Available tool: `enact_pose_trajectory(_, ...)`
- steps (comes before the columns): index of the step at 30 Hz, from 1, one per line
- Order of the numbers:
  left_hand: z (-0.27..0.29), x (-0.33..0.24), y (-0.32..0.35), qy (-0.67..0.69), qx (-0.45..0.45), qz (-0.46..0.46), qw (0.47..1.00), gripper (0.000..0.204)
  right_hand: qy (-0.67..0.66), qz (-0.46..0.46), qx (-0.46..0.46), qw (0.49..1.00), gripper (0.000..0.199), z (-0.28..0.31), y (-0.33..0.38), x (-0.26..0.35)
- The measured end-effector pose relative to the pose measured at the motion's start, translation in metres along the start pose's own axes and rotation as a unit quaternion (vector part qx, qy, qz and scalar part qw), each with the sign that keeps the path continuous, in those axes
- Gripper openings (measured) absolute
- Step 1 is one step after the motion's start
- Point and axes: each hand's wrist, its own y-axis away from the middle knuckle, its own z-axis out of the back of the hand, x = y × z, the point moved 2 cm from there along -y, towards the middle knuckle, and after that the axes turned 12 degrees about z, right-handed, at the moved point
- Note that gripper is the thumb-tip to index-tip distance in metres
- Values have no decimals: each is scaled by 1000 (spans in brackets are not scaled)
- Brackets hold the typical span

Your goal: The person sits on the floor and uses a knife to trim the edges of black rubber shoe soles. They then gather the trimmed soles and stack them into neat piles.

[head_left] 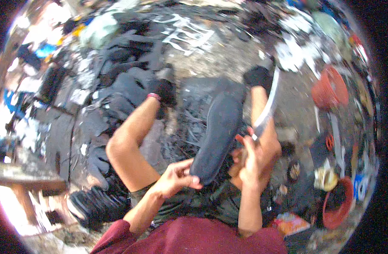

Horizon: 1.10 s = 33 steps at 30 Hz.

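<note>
My left hand pinches the near end of a long black rubber shoe sole, which stands tilted between my bare knees. A curved knife with a wooden handle is gripped in my right hand, its pale blade rising along the sole's right edge. Both my feet wear black socks and rest on a dark work surface littered with black rubber trimmings.
Piles of black cut soles lie at the left. An orange-red basket stands at the right and a red bowl at the lower right. A wooden bench sits at the far left. White scraps lie at the back right.
</note>
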Motion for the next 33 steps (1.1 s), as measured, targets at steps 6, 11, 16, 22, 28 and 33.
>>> enact_pose_trajectory(6, 94, -193, -68, 210, -83, -323, 919, 66, -118, -9, -98, 988, 44, 40, 10, -12)
enact_pose_trajectory(11, 176, -189, -206, 175, -247, -337, 892, 54, -66, 30, -63, 995, 41, 69, 37, -16)
enact_pose_trajectory(16, 156, -51, -351, -346, -418, -152, 826, 98, -28, -27, -63, 997, 43, 66, 43, -27)
enact_pose_trajectory(22, 34, -55, -366, -516, -439, -36, 735, 106, -13, -5, -121, 993, 34, 72, 50, -7)
enact_pose_trajectory(28, 34, -117, -286, -283, -356, -63, 888, 53, 9, 34, -83, 996, 36, 77, 24, -25)
enact_pose_trajectory(33, 38, -92, -164, 74, -271, -219, 935, 56, 43, 108, -44, 992, 49, 46, 35, 8)
